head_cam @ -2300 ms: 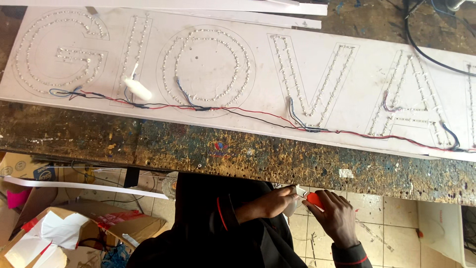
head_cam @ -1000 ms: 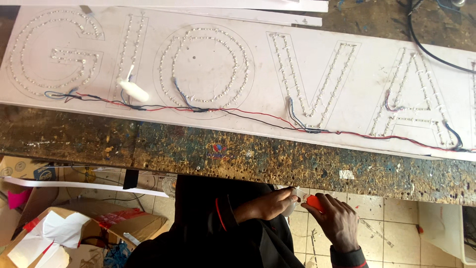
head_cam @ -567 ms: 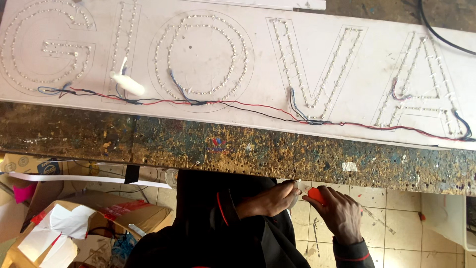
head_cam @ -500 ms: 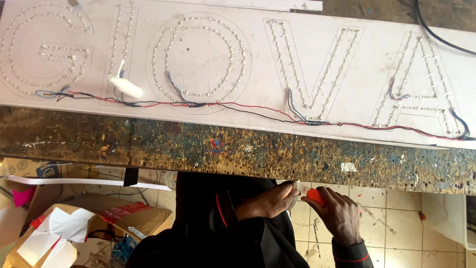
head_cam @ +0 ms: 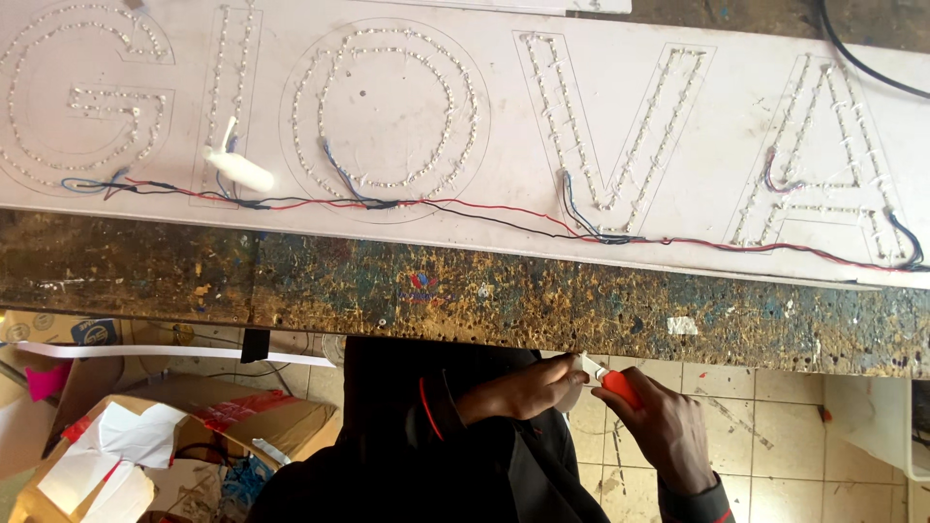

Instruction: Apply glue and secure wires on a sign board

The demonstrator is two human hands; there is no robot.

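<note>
The right hand (head_cam: 668,436) has its grip pressed together around an orange-handled cutter (head_cam: 612,383), whose pale tip points toward the left hand (head_cam: 528,389). The left grip is pinched on something small and whitish right at that tip; what it is cannot be told. Both hands meet just under the near edge of the desk (head_cam: 465,295), in front of the person's dark jacket with a thin red trim at the cuff. Just above the grips runs the desk's paint-speckled front edge, and beyond it lies a long white sign panel (head_cam: 504,126) with big letter outlines studded with rows of small lights. Red, black and blue wires (head_cam: 455,205) trail along the panel's near side. Far left of the grips, on the panel, rests a small white tube (head_cam: 237,169). Below and left of the hands, cardboard boxes (head_cam: 194,426) and paper scraps sit on the tiled floor (head_cam: 775,436).
</note>
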